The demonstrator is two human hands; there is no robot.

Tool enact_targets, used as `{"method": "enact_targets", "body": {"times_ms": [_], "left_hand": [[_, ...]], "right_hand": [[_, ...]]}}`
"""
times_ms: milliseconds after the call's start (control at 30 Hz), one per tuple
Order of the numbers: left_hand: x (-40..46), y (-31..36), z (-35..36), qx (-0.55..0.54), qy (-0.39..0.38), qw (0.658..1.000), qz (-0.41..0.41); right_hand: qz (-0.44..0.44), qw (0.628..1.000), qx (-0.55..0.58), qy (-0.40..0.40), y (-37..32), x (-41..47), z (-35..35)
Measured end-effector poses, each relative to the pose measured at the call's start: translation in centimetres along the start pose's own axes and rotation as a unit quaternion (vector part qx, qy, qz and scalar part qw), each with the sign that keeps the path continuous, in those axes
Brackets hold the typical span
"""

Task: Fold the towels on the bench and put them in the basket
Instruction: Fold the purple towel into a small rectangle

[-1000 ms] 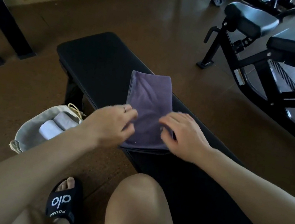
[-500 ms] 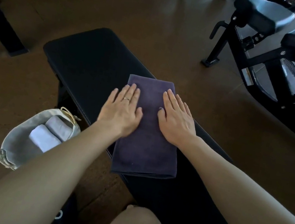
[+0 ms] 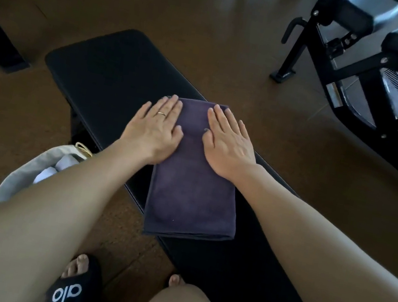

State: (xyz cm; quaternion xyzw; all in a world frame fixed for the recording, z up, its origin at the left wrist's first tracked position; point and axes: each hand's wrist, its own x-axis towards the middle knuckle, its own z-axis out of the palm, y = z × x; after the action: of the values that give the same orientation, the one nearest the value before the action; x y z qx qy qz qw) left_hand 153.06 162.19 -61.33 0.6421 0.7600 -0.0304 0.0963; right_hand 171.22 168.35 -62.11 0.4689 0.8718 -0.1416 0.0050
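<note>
We are at the smoothing stage of the fold. The purple towel (image 3: 193,192) lies in the centre of the frame as a long folded rectangle across the black bench (image 3: 115,75), its near end overhanging the bench edge toward the lower centre.

Hand state:
- The left hand (image 3: 155,129) lies flat, palm down, fingers extended and together, on the far left part of the towel. It grips nothing.
- The right hand (image 3: 228,142) lies flat in the same way on the far right part of the towel, fingertips near the far edge. It also grips nothing.
- A strip of bare towel shows between the two hands.

The basket (image 3: 26,173) stands on the floor at the lower left of the frame, just beside the bench and partly hidden behind the left forearm. White towels (image 3: 62,166) are already in it.

We judge that no other loose towel remains on the visible part of the bench, so this is likely the last piece; the near end of the bench is out of view, and we cannot confirm it.

The next move, in our judgement, calls for one more fold or a roll:
1. Close both hands on one short end.
2. Bring that end over the other, keeping the edges aligned.
3. Lift the bundle with support underneath, so the layers do not fall open.
4. Carry it down and left to the basket.

The overhanging near end may drag the towel off the bench if released unsupported.
</note>
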Motion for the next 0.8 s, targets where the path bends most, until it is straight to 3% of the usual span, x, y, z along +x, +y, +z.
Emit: {"method": "enact_targets", "body": {"times_ms": [67, 133, 200, 267, 367, 433, 533, 667, 800], "left_hand": [[-0.4, -1.2, -0.5, 0.009, 0.0, 1.0, -0.012], [-1.6, -2.1, -1.0, 0.026, 0.041, 0.999, -0.002], [-3.7, -2.6, -1.4, 0.029, 0.11, 0.992, 0.058], [-6.8, -2.5, -2.0, 0.035, 0.16, 0.972, 0.169], [-11.8, -1.4, -1.9, 0.066, 0.139, 0.931, 0.33], [-14.3, -0.6, -1.5, 0.092, 0.103, 0.913, 0.385], [-15.3, -0.4, -0.5, 0.148, 0.075, 0.898, 0.407], [-15.3, -0.3, 0.0, 0.225, 0.052, 0.892, 0.389], [-16.2, 0.1, 0.3, 0.232, 0.053, 0.895, 0.378]], "right_hand": [[0.002, 1.0, 0.0, -0.009, 0.1, -0.3, -0.4], [-0.032, 0.999, -0.005, 0.043, 0.2, -1.2, -0.9], [-0.102, 0.988, 0.015, 0.115, 0.5, -3.5, -1.7], [-0.178, 0.973, 0.019, 0.148, 1.0, -6.8, -2.3], [-0.252, 0.963, -0.038, 0.09, 1.8, -11.9, -2.8], [-0.284, 0.956, -0.074, 0.016, 2.1, -14.5, -3.1], [-0.297, 0.949, -0.107, -0.026, 2.3, -15.9, -2.9], [-0.314, 0.94, -0.131, 0.004, 2.5, -16.5, -2.2], [-0.332, 0.93, -0.155, 0.008, 2.7, -16.8, -2.4]]}}
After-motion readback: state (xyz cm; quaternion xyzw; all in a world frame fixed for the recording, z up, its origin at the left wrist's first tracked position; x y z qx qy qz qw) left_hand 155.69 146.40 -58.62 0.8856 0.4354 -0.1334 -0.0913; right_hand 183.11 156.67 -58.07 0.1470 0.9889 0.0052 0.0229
